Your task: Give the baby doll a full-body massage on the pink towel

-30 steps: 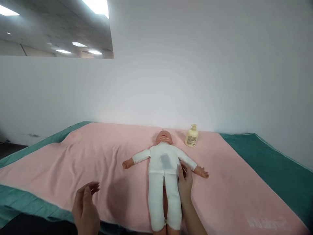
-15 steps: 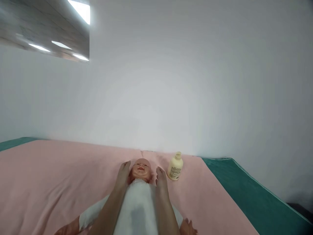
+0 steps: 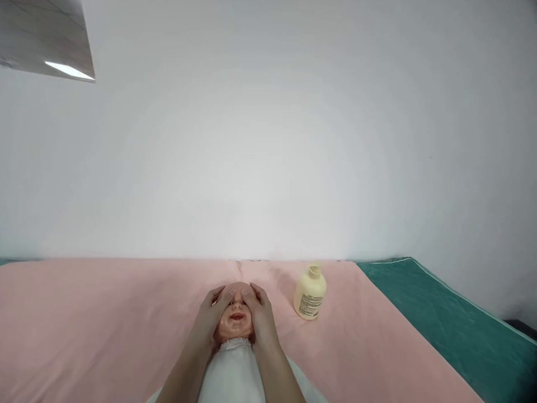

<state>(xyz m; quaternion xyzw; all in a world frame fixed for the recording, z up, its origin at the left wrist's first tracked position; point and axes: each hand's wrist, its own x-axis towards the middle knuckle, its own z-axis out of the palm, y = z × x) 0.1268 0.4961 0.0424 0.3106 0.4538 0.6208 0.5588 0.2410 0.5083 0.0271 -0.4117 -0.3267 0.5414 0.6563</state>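
A baby doll (image 3: 236,327) in a white garment lies on its back, its head toward the wall. My left hand (image 3: 212,314) cups one side of the doll's head, with the thumb resting on the forehead near the eye. On the other side my right hand (image 3: 260,313) does the same, its thumb above the other eye. Both sets of fingers curl around the head's sides and are partly hidden. A pale yellow pump bottle (image 3: 310,295) with a printed label stands to the right of my right hand, apart from it.
A pink cloth (image 3: 104,319) covers most of the surface, with a green cover (image 3: 453,319) showing at the right. Behind them rises a white wall (image 3: 268,140). A reflective panel (image 3: 46,39) hangs at the upper left.
Both hands have moved inward from beside the doll's head onto it, thumbs now on the forehead. The view has shifted slightly, and the doll's arms have left the picture.
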